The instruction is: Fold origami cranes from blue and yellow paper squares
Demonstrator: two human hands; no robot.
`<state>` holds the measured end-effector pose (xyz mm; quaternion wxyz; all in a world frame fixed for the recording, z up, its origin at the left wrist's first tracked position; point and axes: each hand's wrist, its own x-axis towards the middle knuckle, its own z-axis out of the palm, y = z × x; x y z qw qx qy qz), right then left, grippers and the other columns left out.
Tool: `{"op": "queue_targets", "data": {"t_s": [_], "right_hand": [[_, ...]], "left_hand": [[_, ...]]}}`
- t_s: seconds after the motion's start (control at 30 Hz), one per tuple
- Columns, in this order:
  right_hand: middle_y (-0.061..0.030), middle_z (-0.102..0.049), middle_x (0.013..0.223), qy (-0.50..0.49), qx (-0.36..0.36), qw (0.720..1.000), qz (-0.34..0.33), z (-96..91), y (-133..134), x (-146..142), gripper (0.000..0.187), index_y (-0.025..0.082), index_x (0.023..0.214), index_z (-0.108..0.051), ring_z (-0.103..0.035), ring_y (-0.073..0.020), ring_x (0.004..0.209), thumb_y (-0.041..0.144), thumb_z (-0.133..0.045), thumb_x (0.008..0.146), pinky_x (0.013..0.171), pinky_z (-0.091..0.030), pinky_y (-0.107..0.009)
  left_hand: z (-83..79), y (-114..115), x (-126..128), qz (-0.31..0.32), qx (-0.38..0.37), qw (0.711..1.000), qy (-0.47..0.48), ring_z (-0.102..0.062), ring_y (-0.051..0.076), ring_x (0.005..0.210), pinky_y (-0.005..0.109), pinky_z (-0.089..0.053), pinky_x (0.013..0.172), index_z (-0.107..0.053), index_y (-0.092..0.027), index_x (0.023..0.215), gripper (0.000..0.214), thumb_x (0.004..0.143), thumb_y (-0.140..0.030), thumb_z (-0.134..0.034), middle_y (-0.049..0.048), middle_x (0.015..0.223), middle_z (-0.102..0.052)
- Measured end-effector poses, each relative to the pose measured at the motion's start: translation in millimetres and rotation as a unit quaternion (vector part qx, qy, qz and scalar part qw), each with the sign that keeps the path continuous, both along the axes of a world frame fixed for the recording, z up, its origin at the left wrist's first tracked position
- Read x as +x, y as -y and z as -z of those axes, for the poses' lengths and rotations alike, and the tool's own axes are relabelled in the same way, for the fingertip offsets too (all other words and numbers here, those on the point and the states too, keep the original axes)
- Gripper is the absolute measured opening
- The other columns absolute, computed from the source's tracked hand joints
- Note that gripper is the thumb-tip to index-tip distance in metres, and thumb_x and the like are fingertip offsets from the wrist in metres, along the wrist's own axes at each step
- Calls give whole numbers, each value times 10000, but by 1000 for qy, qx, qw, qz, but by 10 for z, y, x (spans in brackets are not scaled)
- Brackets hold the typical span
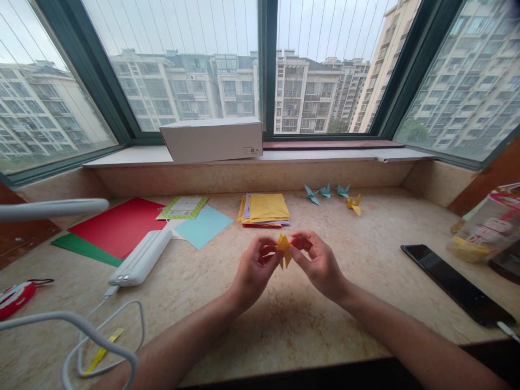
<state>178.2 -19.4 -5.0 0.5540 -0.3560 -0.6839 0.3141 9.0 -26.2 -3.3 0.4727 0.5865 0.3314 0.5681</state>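
Observation:
Between my two hands is a small folded piece of yellow origami paper [283, 250], with two narrow points hanging down and a wider part on top. My left hand [257, 265] pinches its left side between thumb and fingers. On the other side, my right hand [317, 261] pinches the right edge with thumb and forefinger. Both hands are over the middle of the stone counter [284, 336]. Beyond them lies a stack of yellow, purple and red paper [268, 208]. Several finished paper cranes stand farther right, blue ones [325, 190] and a yellow one [354, 205].
At left are red sheets [122, 225], green sheets [87, 249], a light blue sheet [205, 225], a white power bank [142, 257] and a cable [140, 325]. A black phone [455, 281] and a plastic container [489, 227] are at right. A white box [213, 141] rests on the sill.

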Motion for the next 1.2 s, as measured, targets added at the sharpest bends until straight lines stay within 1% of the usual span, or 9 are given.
{"op": "queue_targets", "data": {"t_s": [0.07,0.2,0.4,0.5,0.6,0.7,0.97,1.1,1.2], "right_hand": [[-56,-672,955,17,-1,1000,-4,-12,0,0,276,214,1163,-592,-655,-181,842,310,-622,906,764,-562,-324],[-64,-683,979,61,35,998,-1,-69,6,2,259,208,1123,-652,-642,-180,814,312,-647,886,751,-551,-336],[-42,-709,911,51,34,997,44,-58,-6,3,156,217,1001,-667,-643,-188,812,303,-667,870,745,-527,-342],[-41,-710,894,71,46,996,43,-61,-9,7,112,219,960,-671,-641,-192,808,299,-645,885,736,-514,-345],[-48,-710,905,80,54,995,30,-81,-2,4,112,216,967,-672,-641,-195,805,288,-627,894,725,-512,-346],[-45,-703,899,80,58,995,29,-96,9,-5,98,215,956,-670,-636,-192,802,273,-619,895,725,-508,-343],[-43,-680,895,60,56,996,25,-85,27,-27,119,211,925,-662,-622,-184,787,320,-655,877,714,-506,-332],[-44,-682,872,52,53,997,28,-91,39,-50,110,208,881,-670,-628,-186,785,317,-660,877,714,-509,-332],[-46,-680,872,51,50,997,23,-99,52,-63,97,211,872,-679,-628,-187,791,307,-666,874,722,-513,-334]], "left_hand": [[-9,-13,4,10,-23,999,26,-687,167,915,252,-557,743,-516,-203,982,262,826,-256,-719,8,938,-656],[-43,-29,-5,34,-56,997,48,-690,185,945,260,-550,756,-509,-194,1044,340,805,-268,-741,33,966,-684],[-76,-10,-4,48,-59,996,50,-682,196,968,268,-544,767,-514,-192,1065,353,810,-289,-738,55,996,-701],[-61,3,-4,28,-39,998,35,-687,170,859,264,-543,729,-521,-202,1043,291,847,-327,-696,34,927,-708],[-24,2,-19,-22,-17,999,-22,-664,145,750,248,-536,677,-578,-183,935,206,866,-357,-665,13,829,-690],[5,-1,-39,-61,2,995,-73,-648,145,709,256,-542,664,-622,-165,850,202,864,-362,-664,11,765,-672],[-45,37,-37,-52,33,992,-111,-693,185,754,285,-567,697,-702,-157,899,191,886,-336,-637,53,829,-729],[-41,47,-25,-63,35,994,-86,-702,178,725,263,-565,641,-667,-159,910,182,869,-336,-659,53,832,-733],[-44,49,-32,-77,52,991,-97,-687,163,676,252,-550,610,-669,-167,856,153,869,-319,-660,34,773,-728]]}}
